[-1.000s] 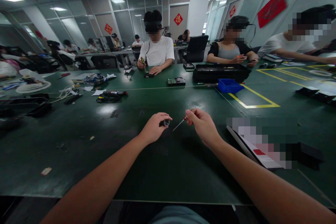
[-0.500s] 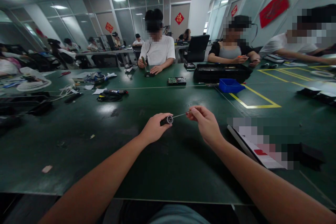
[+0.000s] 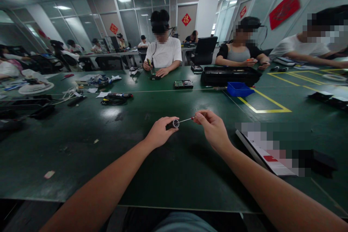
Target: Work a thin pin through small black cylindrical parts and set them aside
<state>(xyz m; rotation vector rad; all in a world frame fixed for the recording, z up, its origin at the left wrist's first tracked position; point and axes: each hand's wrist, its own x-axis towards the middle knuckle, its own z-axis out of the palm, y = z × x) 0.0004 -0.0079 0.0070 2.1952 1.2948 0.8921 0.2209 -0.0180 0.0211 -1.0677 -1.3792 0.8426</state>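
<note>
My left hand (image 3: 161, 132) is closed around a short black cylinder (image 3: 171, 125), whose round end with a pale ring faces right. What kind of part the cylinder is, I cannot make out. In my right hand (image 3: 210, 125) a screwdriver (image 3: 186, 120) is pinched by its reddish handle, mostly hidden by the fingers. Its thin metal shaft points left, and the tip reaches the ringed end of the cylinder. Both hands are raised over the green table (image 3: 152, 188).
A white box (image 3: 261, 150), partly blurred out, lies right of my right forearm. Farther off are a blue bin (image 3: 239, 89), a black tray (image 3: 231, 76), a hard drive (image 3: 183, 84) and coiled black cable (image 3: 115, 99). Several people sit across the table, one holding a yellow-handled screwdriver (image 3: 150, 66).
My right hand has shifted and turned slightly with the screwdriver, its tip still at the cylinder's end. My left hand keeps its place.
</note>
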